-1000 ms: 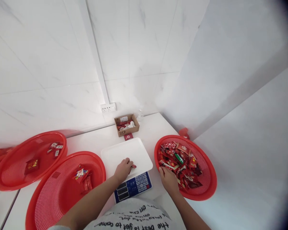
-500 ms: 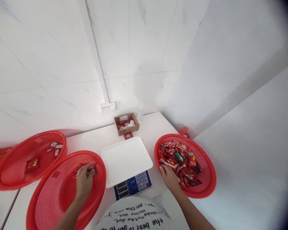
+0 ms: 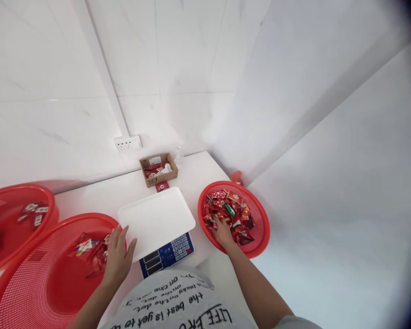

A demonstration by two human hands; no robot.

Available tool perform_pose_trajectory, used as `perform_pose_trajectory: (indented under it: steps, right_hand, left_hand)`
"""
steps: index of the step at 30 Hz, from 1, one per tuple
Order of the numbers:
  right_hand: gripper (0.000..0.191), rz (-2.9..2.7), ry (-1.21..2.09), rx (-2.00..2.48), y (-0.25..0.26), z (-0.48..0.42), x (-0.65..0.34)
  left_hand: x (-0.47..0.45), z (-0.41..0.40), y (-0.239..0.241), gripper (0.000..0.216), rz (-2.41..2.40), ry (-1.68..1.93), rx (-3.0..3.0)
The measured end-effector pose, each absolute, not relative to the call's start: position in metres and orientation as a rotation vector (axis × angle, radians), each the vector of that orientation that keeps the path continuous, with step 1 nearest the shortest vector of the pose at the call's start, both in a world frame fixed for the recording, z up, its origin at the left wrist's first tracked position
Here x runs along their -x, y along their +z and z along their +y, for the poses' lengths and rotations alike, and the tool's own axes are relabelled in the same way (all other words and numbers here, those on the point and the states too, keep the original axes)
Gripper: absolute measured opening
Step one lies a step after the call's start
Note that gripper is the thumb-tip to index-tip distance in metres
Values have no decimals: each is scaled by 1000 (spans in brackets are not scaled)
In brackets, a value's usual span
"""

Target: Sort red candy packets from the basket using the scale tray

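Note:
My left hand [image 3: 118,256] hangs over the right rim of the near-left red basket [image 3: 17,299], beside the scale's white tray [image 3: 159,221]. Its fingers are spread and it holds nothing. Several small red snack packets [image 3: 89,250] lie in that basket, partly behind my hand. My right hand [image 3: 222,233] reaches into the right red basket [image 3: 263,228], fingers apart, touching the pile of red snack packets [image 3: 241,211]; its fingertips are partly lost among them. A green packet [image 3: 229,209] lies on the pile.
The scale's blue keypad panel [image 3: 167,252] sits below its tray. Behind stands a small cardboard box [image 3: 162,178] of red packets, with a red packet [image 3: 162,186] in front. Another red basket [image 3: 51,201] with few packets is at far left. A wall socket [image 3: 127,143] is above.
My left hand has come out of the left basket's packets to its right rim, and its fingers have spread. My right hand has moved from the right basket's rim onto the packets. The view has shifted right.

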State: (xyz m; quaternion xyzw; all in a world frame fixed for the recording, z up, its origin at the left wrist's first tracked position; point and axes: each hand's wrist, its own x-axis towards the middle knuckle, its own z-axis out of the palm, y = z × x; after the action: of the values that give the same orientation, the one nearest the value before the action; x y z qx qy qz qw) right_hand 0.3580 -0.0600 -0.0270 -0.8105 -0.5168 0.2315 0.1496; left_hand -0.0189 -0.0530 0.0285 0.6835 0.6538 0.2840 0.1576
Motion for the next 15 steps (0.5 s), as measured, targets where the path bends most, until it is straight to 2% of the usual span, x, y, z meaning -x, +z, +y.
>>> perform_pose_trajectory:
  steps: [5,15]
  right_hand:
    - [36,-1360,646,2193,-27,-64,-370]
    - [36,-1239,673,2041,1,-64,-389]
  left_hand:
    - [-11,-49,34,45,1737,801,-2041]
    - [-25,-53,33,44,1698,760,-2018]
